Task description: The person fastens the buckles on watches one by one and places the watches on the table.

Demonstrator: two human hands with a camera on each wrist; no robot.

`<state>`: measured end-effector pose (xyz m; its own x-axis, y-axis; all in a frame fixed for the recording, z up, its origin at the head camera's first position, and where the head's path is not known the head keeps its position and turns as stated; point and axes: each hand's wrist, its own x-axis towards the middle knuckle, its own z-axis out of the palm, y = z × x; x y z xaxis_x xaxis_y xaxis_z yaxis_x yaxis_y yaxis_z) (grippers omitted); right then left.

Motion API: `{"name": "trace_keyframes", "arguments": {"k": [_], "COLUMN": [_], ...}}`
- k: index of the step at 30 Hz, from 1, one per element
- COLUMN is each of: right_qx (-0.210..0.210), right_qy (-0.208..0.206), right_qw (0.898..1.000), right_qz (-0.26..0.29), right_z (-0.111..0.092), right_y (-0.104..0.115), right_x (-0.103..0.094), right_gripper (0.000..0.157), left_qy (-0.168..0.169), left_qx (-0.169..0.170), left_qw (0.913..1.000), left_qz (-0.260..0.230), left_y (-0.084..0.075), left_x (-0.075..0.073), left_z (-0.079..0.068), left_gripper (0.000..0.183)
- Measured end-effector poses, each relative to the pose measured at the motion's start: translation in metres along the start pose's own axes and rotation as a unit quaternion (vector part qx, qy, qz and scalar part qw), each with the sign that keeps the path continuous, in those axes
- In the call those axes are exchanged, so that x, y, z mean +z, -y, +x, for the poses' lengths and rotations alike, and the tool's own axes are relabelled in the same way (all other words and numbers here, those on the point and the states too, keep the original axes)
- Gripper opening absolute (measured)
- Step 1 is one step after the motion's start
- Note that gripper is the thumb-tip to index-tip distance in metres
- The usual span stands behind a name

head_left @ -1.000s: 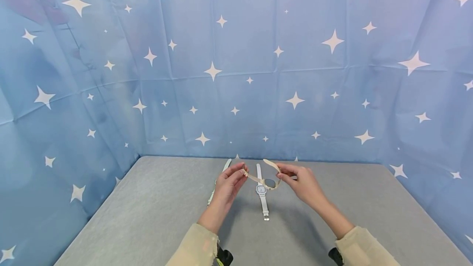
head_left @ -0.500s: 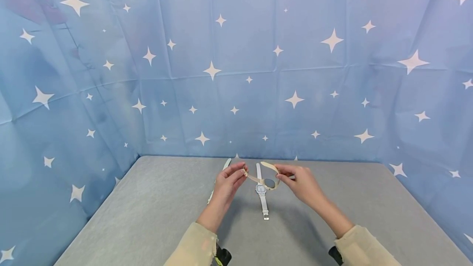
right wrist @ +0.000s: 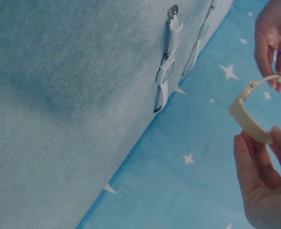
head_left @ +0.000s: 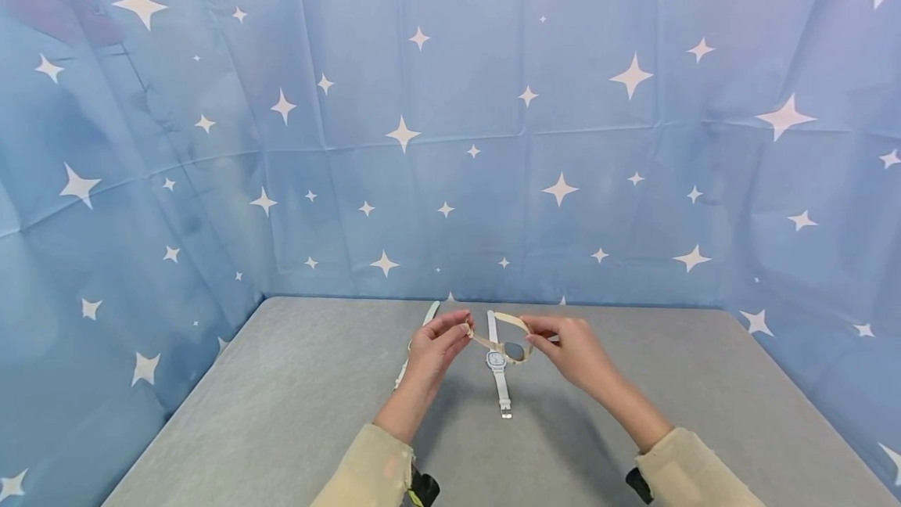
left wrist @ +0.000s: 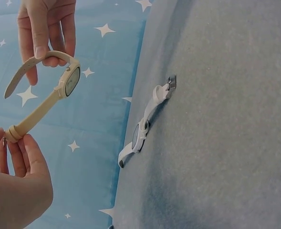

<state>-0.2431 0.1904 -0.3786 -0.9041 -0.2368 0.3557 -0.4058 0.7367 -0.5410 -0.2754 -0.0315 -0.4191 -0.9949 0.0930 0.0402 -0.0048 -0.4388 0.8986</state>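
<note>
A cream wristwatch (left wrist: 47,102) with a round dial hangs between both hands above the table. My left hand (head_left: 431,350) pinches the buckle end of its strap, where the keeper loops (left wrist: 12,133) show in the left wrist view. With thumb and fingers, my right hand (head_left: 573,346) pinches the other strap half (right wrist: 250,125), which bends in a curve with its free tip pointing left. Below the held watch, a white watch (head_left: 497,362) lies stretched out on the table, its buckle toward me. A pale green-white watch (head_left: 431,313) lies partly hidden behind my left hand.
The grey table (head_left: 310,397) ends at the back against a blue curtain (head_left: 479,178) with white stars, which also covers the left and right sides. Dark straps with black devices (head_left: 425,485) sit at both sleeve cuffs.
The free strap end has bent further down and left toward the left hand as my right fingers push it round. The left hand keeps its hold, nearly still.
</note>
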Motion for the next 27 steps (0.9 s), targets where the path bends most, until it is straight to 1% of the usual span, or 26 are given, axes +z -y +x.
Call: {"name": "trace_keyframes", "arguments": {"k": [9, 21, 27], "right_qx": [0.0, -0.014, -0.006], "right_qy": [0.007, 0.008, 0.018], "right_qw": [1.0, 1.0, 1.0], "right_qz": [-0.006, -0.009, -0.006], "right_z": [-0.0001, 0.0005, 0.0], "right_y": [0.0015, 0.0017, 0.0029], "right_x": [0.0003, 0.001, 0.0005], "right_gripper": [0.031, 0.029, 0.028], "left_qy": [0.007, 0.027, 0.032], "left_qx": [0.0, 0.008, 0.007], "left_qw": [0.9998, 0.9983, 0.9976], "left_qz": [0.02, 0.051, 0.061], "left_y": [-0.0008, -0.0003, 0.0003], "left_x": [0.0004, 0.0029, 0.004], "left_z": [-0.0015, -0.0016, -0.0031], "left_gripper": [0.025, 0.033, 0.034]}}
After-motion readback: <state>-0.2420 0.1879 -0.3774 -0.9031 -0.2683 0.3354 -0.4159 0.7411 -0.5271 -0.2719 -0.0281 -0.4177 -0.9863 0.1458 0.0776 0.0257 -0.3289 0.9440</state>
